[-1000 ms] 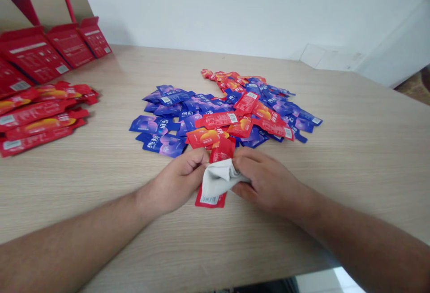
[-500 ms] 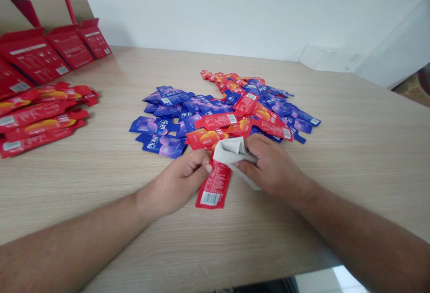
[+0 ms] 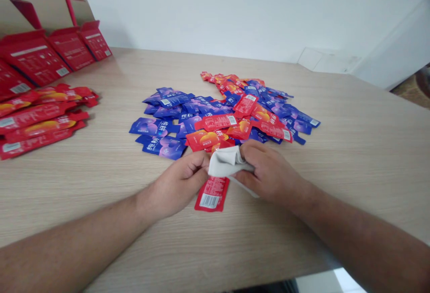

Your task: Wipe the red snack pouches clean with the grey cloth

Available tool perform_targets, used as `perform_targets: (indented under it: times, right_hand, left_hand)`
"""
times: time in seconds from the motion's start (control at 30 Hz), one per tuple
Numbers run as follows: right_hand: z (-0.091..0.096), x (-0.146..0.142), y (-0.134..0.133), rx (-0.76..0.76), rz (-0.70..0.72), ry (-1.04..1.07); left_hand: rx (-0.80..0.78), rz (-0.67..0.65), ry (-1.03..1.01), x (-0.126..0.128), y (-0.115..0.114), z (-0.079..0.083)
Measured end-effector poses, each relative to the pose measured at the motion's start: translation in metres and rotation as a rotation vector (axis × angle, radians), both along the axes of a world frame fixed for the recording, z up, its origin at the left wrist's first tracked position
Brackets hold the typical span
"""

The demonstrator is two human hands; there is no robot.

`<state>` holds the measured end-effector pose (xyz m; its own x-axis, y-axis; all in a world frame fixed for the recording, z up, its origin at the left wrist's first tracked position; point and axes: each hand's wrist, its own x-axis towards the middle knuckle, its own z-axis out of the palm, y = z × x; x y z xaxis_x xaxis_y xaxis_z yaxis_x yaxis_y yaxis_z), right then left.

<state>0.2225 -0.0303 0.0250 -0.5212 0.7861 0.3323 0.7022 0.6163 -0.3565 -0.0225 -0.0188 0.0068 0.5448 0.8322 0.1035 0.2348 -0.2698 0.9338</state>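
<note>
A red sachet (image 3: 211,196) with a white barcode lies in front of me, its printed back facing up. My left hand (image 3: 188,172) is closed on the sachet's left edge near its upper part, thumb and fingers pinched together. In my right hand (image 3: 265,167) is a folded whitish cloth (image 3: 224,162), gripped between thumb and fingers. The cloth lies over the upper part of the sachet and hides it. Just beyond both hands, a heap of blue sachets (image 3: 164,146) and red sachets (image 3: 206,139) spreads over the table.
Open red cardboard boxes (image 3: 36,60) with raised flaps stand at the far left of the wooden table (image 3: 352,158). Several red sachets (image 3: 40,112) lie in rows before them. A white wall (image 3: 215,10) rises behind the table.
My right hand has drawn the cloth slightly down and toward me along the sachet, covering more of its middle. My left hand stays nearly in place.
</note>
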Motion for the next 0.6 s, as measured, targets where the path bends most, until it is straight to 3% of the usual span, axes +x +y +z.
perform_targets:
  times: [0.1, 0.23, 0.4, 0.6]
  right_hand:
    - [0.0004, -0.0004, -0.0014, -0.017, 0.039, -0.009]
    - [-0.0003, 0.0018, 0.0020, 0.063, -0.100, 0.017]
    - [0.0020, 0.0002, -0.0006, -0.022, 0.027, -0.019]
    - [0.0002, 0.0018, 0.0017, 0.065, -0.112, 0.014]
  left_hand:
    - [0.008, -0.010, -0.008, 0.0002, 0.0002, -0.0001]
    - [-0.014, 0.009, -0.015, 0.0007, -0.0006, 0.0000]
    - [-0.009, -0.014, -0.004, 0.0010, -0.0002, 0.0014]
    - [-0.034, 0.006, -0.014, 0.0010, -0.0009, 0.0001]
